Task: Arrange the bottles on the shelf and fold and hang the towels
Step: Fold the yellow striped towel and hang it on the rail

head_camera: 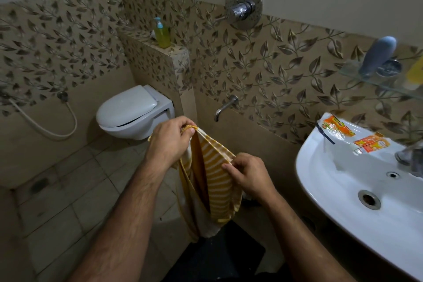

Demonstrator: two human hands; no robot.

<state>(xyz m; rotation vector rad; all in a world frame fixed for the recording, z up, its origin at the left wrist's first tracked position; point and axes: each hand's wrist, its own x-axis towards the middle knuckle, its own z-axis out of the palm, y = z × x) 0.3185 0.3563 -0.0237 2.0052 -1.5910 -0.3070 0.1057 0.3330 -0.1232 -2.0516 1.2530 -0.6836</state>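
A yellow and white striped towel [215, 181] hangs doubled between my hands in the middle of the view. My left hand [169, 142] grips its upper far edge, and my right hand [249, 174] pinches the nearer edge lower down. The towel's bottom sags toward the floor. On the glass shelf [357, 76] at the right stands a grey-blue bottle [377, 55], with a yellow item [415, 71] cut off at the frame edge. A green pump bottle [162, 34] stands on the tiled ledge [178, 50] behind the toilet.
A white sink [343, 190] fills the lower right, with orange packets [338, 128] on its rim. A wall-hung toilet [132, 112] sits left of centre. A spout [225, 106] and a shower mixer [243, 3] jut from the wall. A dark mat [219, 254] lies below.
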